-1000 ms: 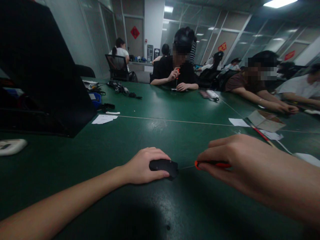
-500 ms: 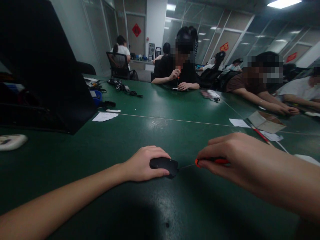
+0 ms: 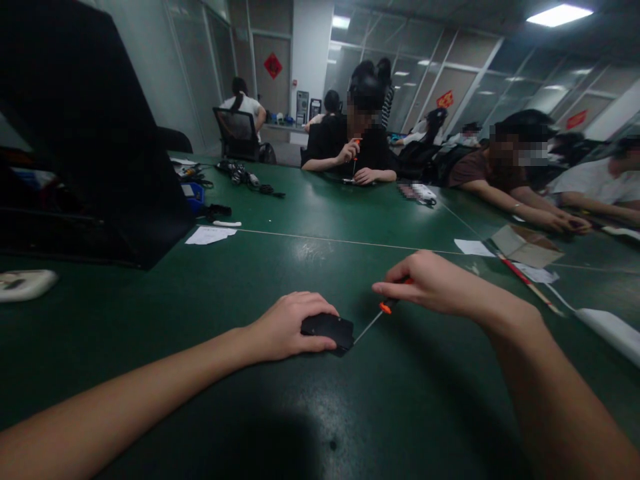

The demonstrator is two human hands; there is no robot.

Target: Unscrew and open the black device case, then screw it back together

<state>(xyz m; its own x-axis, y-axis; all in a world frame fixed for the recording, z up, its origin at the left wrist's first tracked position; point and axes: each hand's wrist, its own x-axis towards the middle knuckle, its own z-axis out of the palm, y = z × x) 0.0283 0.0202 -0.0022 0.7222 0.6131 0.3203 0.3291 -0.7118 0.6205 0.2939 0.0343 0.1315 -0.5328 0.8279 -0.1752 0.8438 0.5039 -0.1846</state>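
on the black case (image 3: 327, 330), the right end is apparently being worked from higher up, the screwdriver (image 3: 385, 307) having been tilted steeper. flat and pale-dotted, the case is pinched by the left hand (image 3: 295, 327) well inside the far edge of the worktop (image 3: 280, 263), the screwdriver by the right hand (image 3: 430, 283).

At the far edge of your green table (image 3: 240, 267), you see tangled cables (image 3: 241, 175) and a person in black (image 3: 326, 141).
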